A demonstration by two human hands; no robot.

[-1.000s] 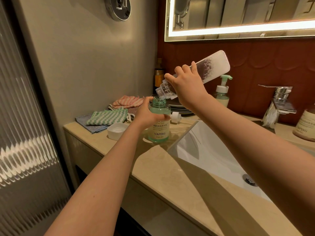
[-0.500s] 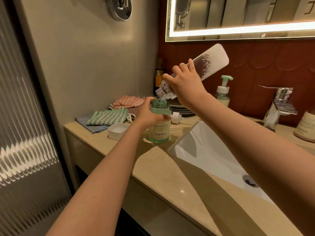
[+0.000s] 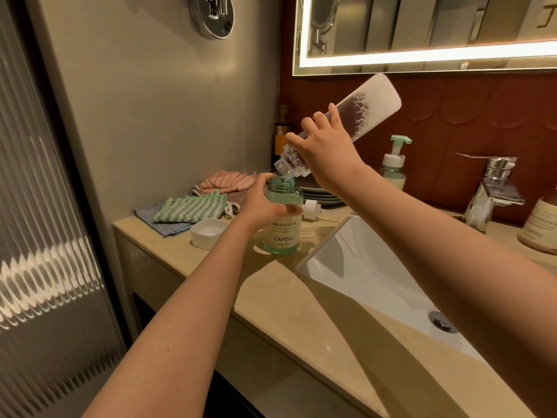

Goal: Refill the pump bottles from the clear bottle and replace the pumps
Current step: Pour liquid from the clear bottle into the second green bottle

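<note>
My left hand (image 3: pixel 261 203) grips the green YAPING pump bottle (image 3: pixel 282 227), which stands pumpless and open on the beige counter (image 3: pixel 316 312). My right hand (image 3: pixel 327 152) holds the clear bottle (image 3: pixel 366 107) tipped steeply, its foamy neck right over the green bottle's mouth. A white pump (image 3: pixel 312 209) lies on the counter just behind the green bottle. A second green bottle with its pump fitted (image 3: pixel 393 164) stands further back. A brown YAPING bottle (image 3: pixel 539 227) sits at the far right.
A white cap (image 3: pixel 208 232) lies left of the green bottle. Folded cloths (image 3: pixel 193 208) and stacked plates (image 3: pixel 316 191) sit near the wall. The white sink (image 3: pixel 376 276) and chrome tap (image 3: pixel 494 188) are to the right. A lit mirror (image 3: pixel 422 34) hangs above.
The clear bottle has tipped steeper, its base rising and its neck dropping closer onto the green bottle's mouth. My left hand stays on the green bottle.
</note>
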